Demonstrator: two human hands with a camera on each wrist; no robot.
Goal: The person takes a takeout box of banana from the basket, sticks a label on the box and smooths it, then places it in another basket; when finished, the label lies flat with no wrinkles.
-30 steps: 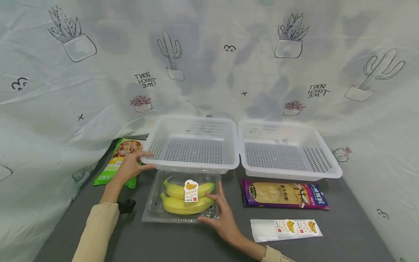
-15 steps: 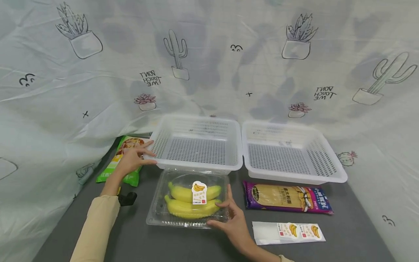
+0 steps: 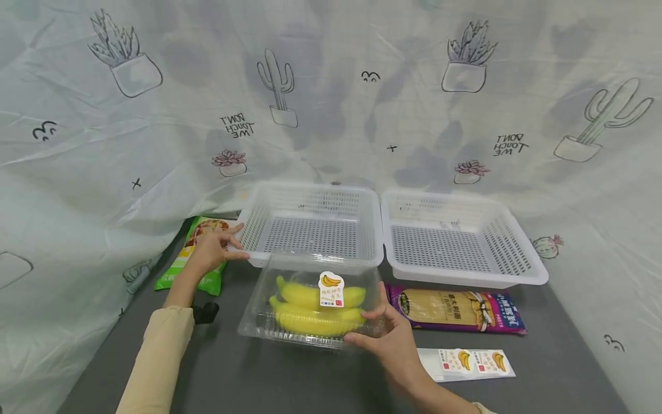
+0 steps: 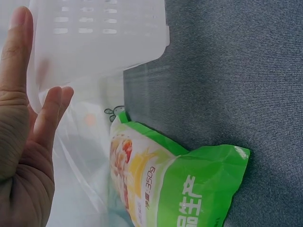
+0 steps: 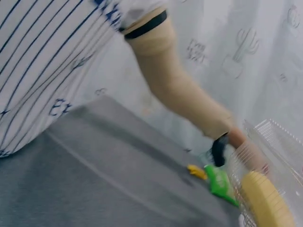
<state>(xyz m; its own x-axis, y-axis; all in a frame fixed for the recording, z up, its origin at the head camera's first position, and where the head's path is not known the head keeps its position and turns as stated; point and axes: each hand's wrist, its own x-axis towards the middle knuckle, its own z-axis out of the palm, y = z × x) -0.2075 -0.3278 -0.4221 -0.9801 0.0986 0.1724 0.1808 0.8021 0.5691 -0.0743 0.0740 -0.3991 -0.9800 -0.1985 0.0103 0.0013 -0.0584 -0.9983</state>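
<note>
My right hand (image 3: 397, 342) grips the right end of a clear plastic clamshell box (image 3: 257, 313), thumb at the front edge and fingers along the side. Inside lie two yellow bananas (image 3: 315, 322), under a lid bearing a banana label (image 3: 331, 290). The box is raised off the dark table, its far edge overlapping the front of the left white basket (image 3: 379, 230). My left hand (image 3: 213, 248) holds that basket's front left corner, thumb and fingers on either side of it, as the left wrist view shows the hand (image 4: 26, 127) at the rim (image 4: 34, 71).
Beside the left basket stands another white basket (image 3: 465, 279). A purple pasta packet (image 3: 450, 310) lies before it, with a banana sticker strip (image 3: 433, 363) nearer. A green food bag (image 3: 178, 269) lies under my left forearm, and a small yellow thing (image 5: 197, 171) shows in the right wrist view.
The box of bananas has come up off the table in my right hand, moving right and toward the left basket. My left hand stays at the basket's corner.
</note>
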